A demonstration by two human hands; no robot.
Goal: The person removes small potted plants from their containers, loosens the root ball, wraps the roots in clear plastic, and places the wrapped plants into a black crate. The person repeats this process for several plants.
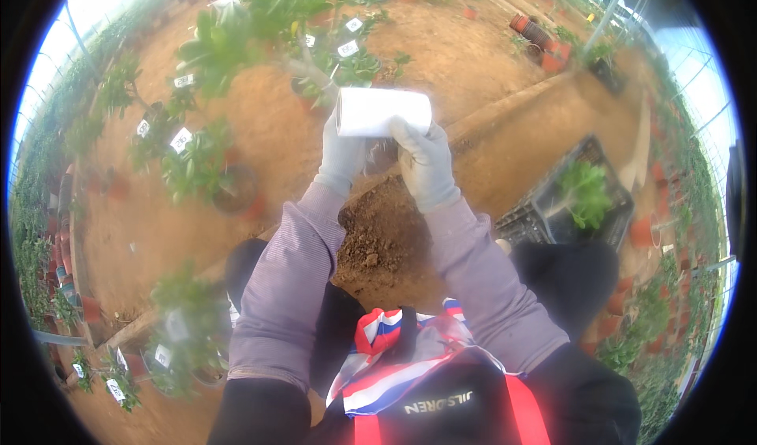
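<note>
Held up at upper centre of the frame: a white cylindrical pot (383, 111) lying sideways, left hand (343, 155) grip closed on its left end, right hand (424, 163) grip closed underneath (both gloved), above a mound of brown soil (377, 240). Black crate (552, 204) with seedling at right.

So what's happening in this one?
A person in grey gloves holds a white cylindrical pot up in front of them, on its side, left hand and right hand gripping it from below. Beneath the arms lies a mound of loose brown soil. Potted green plants with white tags stand on the sandy ground to the left, and a black crate holding a leafy plant sits to the right.
</note>
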